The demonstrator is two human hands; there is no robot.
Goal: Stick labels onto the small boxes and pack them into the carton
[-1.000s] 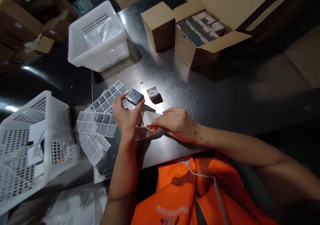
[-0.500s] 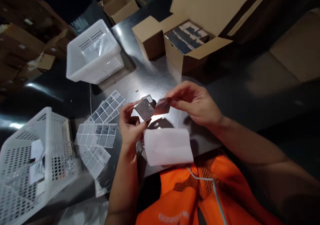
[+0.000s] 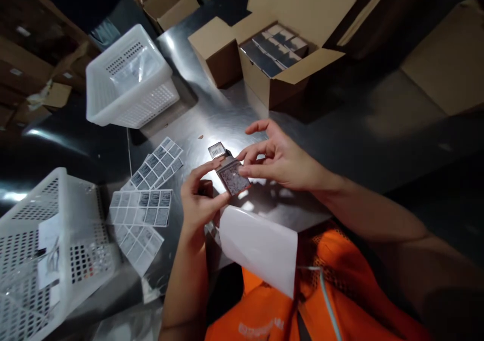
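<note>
A small flat box [image 3: 233, 177] with a speckled, printed face is between my two hands, over the metal table. A raised flap [image 3: 217, 150] with a barcode-like label stands at its far end. My left hand [image 3: 200, 194] grips the box by its left side, thumb at the near edge and fingers on the far edge. My right hand [image 3: 278, 159] pinches the box's right side between thumb and bent fingers, with one finger raised clear. Just below the box, a white glossy sheet [image 3: 259, 245] curves over the table edge toward the orange vest [image 3: 249, 313].
Sticker sheets [image 3: 140, 207] lie fanned out at the left, beside a white perforated basket [image 3: 64, 240]. Another white basket [image 3: 130, 78] stands farther back. An open carton [image 3: 257, 86] holds several small dark boxes [image 3: 274, 48] at the back. A person stands at the far left.
The small box has turned, so its speckled face now shows. My right hand has come in from the right and touches the box. The white sheet has swung toward the vest.
</note>
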